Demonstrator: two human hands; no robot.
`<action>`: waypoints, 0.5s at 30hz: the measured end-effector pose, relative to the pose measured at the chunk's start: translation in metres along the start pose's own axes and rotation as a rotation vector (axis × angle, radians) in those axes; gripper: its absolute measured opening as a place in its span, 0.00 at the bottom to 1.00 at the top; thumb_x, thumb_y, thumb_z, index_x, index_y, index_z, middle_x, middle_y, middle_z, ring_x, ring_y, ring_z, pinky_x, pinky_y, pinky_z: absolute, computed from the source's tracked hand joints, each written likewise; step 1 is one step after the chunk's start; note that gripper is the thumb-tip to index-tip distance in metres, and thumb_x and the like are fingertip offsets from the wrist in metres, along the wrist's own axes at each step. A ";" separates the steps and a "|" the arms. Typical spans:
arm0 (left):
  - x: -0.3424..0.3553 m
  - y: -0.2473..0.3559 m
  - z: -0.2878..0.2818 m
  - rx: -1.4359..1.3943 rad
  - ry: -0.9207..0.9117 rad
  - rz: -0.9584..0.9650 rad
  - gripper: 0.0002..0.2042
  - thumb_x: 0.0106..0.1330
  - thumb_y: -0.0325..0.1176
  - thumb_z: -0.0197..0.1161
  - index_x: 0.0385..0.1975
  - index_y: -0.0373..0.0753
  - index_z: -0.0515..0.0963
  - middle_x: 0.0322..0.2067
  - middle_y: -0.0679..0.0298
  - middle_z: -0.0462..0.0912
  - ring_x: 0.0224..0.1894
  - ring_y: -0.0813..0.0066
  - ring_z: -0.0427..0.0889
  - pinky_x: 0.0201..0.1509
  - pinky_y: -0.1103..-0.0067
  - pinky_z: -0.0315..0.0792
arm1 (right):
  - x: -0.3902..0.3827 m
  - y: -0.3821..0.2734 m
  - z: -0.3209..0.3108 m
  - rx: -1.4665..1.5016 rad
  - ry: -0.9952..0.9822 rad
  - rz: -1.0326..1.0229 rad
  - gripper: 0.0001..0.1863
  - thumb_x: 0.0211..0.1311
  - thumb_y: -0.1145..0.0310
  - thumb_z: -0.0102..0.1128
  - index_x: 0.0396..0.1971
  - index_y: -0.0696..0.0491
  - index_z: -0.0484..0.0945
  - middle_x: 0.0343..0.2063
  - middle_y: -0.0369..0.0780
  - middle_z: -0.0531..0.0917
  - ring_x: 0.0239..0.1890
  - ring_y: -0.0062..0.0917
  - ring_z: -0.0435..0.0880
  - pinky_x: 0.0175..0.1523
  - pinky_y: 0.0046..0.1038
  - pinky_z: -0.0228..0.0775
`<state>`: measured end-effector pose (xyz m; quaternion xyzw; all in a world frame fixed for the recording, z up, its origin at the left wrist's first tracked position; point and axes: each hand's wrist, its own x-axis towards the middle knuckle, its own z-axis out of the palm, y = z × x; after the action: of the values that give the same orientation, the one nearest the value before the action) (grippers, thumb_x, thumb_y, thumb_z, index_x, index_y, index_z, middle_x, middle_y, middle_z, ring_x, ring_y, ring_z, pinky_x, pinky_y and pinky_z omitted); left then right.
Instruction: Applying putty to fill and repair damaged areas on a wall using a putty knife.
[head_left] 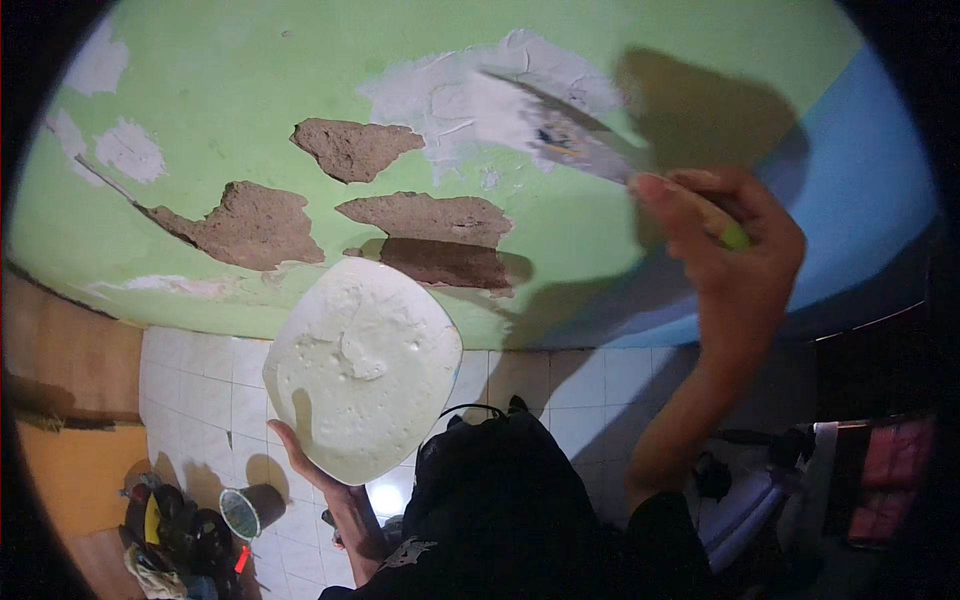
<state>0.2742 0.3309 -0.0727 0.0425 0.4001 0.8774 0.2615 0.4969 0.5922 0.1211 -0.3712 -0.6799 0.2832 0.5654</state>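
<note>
My right hand point(735, 230) is closed round the handle of a putty knife point(575, 138), raised at the upper right. Its blade points left over a patch of white filler point(430, 95) on the green wall point(230, 80); white paste covers the blade's tip, and whether it touches the wall I cannot tell. Low in front of the wall, my left hand point(322, 478) supports a rounded square white plate point(455, 352) from beneath, its thumb along the side and its other fingers hidden. White filler paste point(365, 350) spreads over the plate, heaped near the middle.
Brown bare patches point(250, 225) show where paint has come off, left and below the filler. The wall turns blue point(850, 200) at right. On the white tiled floor point(190, 370) stand a bucket point(250, 510) and a dark pile of things point(170, 520), lower left.
</note>
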 end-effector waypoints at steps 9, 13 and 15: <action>0.007 0.000 -0.001 -0.003 -0.026 -0.020 0.39 0.72 0.64 0.42 0.70 0.37 0.56 0.65 0.51 0.67 0.61 0.55 0.74 0.62 0.61 0.74 | 0.005 0.000 0.015 -0.008 0.009 -0.035 0.11 0.51 0.72 0.77 0.30 0.59 0.83 0.26 0.35 0.84 0.28 0.13 0.79 0.33 0.15 0.70; 0.006 -0.001 0.009 0.024 0.013 -0.005 0.39 0.72 0.65 0.41 0.70 0.37 0.57 0.64 0.51 0.68 0.60 0.55 0.75 0.61 0.61 0.75 | 0.008 0.001 -0.005 -0.058 0.039 -0.004 0.11 0.51 0.72 0.77 0.30 0.60 0.83 0.27 0.40 0.86 0.30 0.18 0.84 0.37 0.20 0.77; 0.007 -0.002 0.009 0.022 0.005 -0.008 0.39 0.72 0.64 0.41 0.70 0.37 0.57 0.64 0.51 0.68 0.60 0.55 0.75 0.61 0.61 0.75 | 0.008 0.004 -0.009 -0.036 0.047 0.010 0.10 0.50 0.74 0.77 0.30 0.60 0.83 0.27 0.40 0.86 0.30 0.18 0.83 0.37 0.19 0.76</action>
<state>0.2714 0.3412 -0.0691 0.0416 0.4105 0.8719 0.2637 0.5061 0.6008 0.1248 -0.3915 -0.6694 0.2650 0.5731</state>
